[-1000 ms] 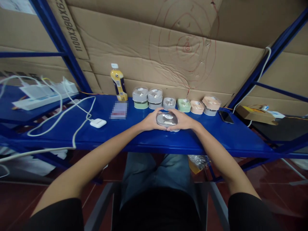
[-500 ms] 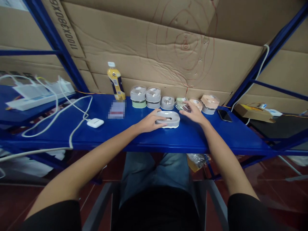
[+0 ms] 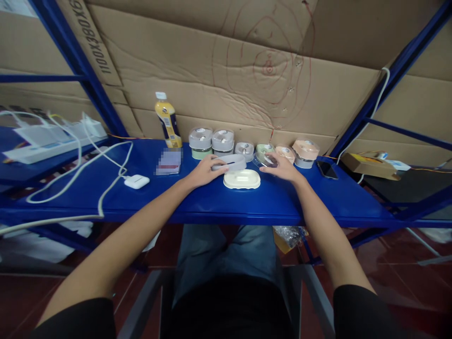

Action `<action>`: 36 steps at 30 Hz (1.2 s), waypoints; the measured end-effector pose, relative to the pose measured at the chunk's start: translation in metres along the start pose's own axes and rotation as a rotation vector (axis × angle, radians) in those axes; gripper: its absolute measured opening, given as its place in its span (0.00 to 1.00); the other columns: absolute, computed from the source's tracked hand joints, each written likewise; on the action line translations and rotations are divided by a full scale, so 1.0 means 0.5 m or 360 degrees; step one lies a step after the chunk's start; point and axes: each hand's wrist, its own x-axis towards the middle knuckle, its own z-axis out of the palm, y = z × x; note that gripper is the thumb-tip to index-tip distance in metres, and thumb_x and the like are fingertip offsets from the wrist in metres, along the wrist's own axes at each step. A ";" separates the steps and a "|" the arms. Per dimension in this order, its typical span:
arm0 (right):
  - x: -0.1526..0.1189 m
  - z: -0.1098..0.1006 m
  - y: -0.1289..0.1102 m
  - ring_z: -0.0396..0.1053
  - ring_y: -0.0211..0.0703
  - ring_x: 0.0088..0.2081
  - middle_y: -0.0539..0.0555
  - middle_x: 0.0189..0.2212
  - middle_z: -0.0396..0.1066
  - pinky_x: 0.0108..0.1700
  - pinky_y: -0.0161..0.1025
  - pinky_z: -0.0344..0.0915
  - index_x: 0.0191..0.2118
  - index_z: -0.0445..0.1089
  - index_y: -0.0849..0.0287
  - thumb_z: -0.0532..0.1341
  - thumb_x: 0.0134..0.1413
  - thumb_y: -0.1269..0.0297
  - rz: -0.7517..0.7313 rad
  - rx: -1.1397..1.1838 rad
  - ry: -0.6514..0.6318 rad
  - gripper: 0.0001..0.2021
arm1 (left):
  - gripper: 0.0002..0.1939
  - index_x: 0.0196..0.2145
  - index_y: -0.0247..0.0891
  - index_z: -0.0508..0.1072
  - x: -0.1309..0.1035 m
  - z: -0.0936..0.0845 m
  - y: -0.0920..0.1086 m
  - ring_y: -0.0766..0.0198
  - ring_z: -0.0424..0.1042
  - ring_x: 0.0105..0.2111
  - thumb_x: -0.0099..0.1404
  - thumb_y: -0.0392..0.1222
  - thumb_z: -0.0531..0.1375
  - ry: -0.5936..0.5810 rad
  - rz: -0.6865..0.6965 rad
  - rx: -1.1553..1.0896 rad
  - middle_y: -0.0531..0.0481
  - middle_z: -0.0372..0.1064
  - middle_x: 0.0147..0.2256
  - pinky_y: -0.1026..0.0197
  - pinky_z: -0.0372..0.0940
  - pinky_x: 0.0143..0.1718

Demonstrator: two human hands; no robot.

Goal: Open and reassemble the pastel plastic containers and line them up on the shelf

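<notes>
My left hand (image 3: 208, 170) is closed on a grey oval box shell (image 3: 233, 162), holding it tilted above the blue tabletop. Just in front of the shell lies a cream oval base (image 3: 242, 179) on the table. A clear plastic lid (image 3: 263, 161) is in my right hand (image 3: 278, 168), its fingers curled over the near edge. Behind the lid stands a small green box (image 3: 265, 149), partly covered by it. Beside that are a small grey box (image 3: 244, 151) and a peach box (image 3: 285, 153), which my right hand partly hides.
Two stacks of boxes, one grey on green (image 3: 201, 142) and one all grey (image 3: 223, 141), stand left; a peach-topped stack (image 3: 305, 153) stands right. Further out are a yellow drink bottle (image 3: 168, 121), white earbud case (image 3: 137, 181), charging cable (image 3: 102, 197) and phone (image 3: 327, 169).
My left hand has lifted the grey shell off the cream base and moved it left and back, uncovering the base. My right hand still holds the clear lid, slightly lower.
</notes>
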 end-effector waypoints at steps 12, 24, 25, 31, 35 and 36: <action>0.034 0.089 -0.094 0.73 0.64 0.65 0.60 0.62 0.78 0.70 0.63 0.66 0.66 0.77 0.51 0.80 0.45 0.44 -0.0656 -0.0079 -0.0264 0.42 | 0.65 0.74 0.37 0.54 0.001 0.066 0.055 0.30 0.72 0.65 0.50 0.64 0.79 -0.0070 0.0093 -0.0248 0.27 0.71 0.64 0.31 0.66 0.66; 0.029 0.108 -0.085 0.76 0.62 0.58 0.60 0.57 0.77 0.64 0.63 0.70 0.70 0.71 0.50 0.76 0.53 0.41 -0.0673 -0.0145 -0.0457 0.42 | 0.58 0.71 0.40 0.61 0.004 0.066 0.048 0.30 0.71 0.66 0.52 0.65 0.78 -0.0116 0.0144 -0.0198 0.30 0.71 0.65 0.31 0.67 0.65; 0.023 0.104 -0.083 0.76 0.63 0.58 0.60 0.58 0.76 0.64 0.63 0.70 0.72 0.70 0.49 0.76 0.52 0.40 -0.0660 -0.0154 -0.0465 0.44 | 0.55 0.70 0.39 0.63 0.003 0.065 0.048 0.31 0.71 0.66 0.53 0.65 0.77 -0.0115 0.0142 -0.0177 0.31 0.70 0.66 0.32 0.67 0.66; -0.018 0.064 -0.058 0.76 0.64 0.55 0.61 0.56 0.77 0.61 0.64 0.72 0.73 0.68 0.50 0.77 0.49 0.39 -0.0578 -0.0198 -0.0402 0.48 | 0.52 0.68 0.40 0.65 -0.002 0.059 0.043 0.33 0.71 0.66 0.55 0.65 0.77 -0.0141 0.0140 -0.0218 0.32 0.69 0.67 0.32 0.66 0.68; -0.012 0.006 -0.030 0.74 0.64 0.60 0.63 0.61 0.76 0.65 0.61 0.68 0.69 0.72 0.53 0.75 0.51 0.37 -0.0479 -0.0296 -0.0065 0.44 | 0.47 0.70 0.37 0.60 -0.005 0.052 0.039 0.40 0.77 0.60 0.63 0.60 0.72 0.0024 0.0035 -0.0344 0.31 0.72 0.63 0.35 0.71 0.65; -0.005 -0.013 -0.021 0.73 0.64 0.61 0.63 0.62 0.75 0.66 0.61 0.67 0.70 0.72 0.53 0.73 0.53 0.37 -0.0398 -0.0353 0.0068 0.43 | 0.46 0.70 0.36 0.61 -0.005 0.050 0.038 0.41 0.78 0.59 0.64 0.59 0.71 0.0057 0.0010 -0.0319 0.31 0.72 0.61 0.36 0.72 0.64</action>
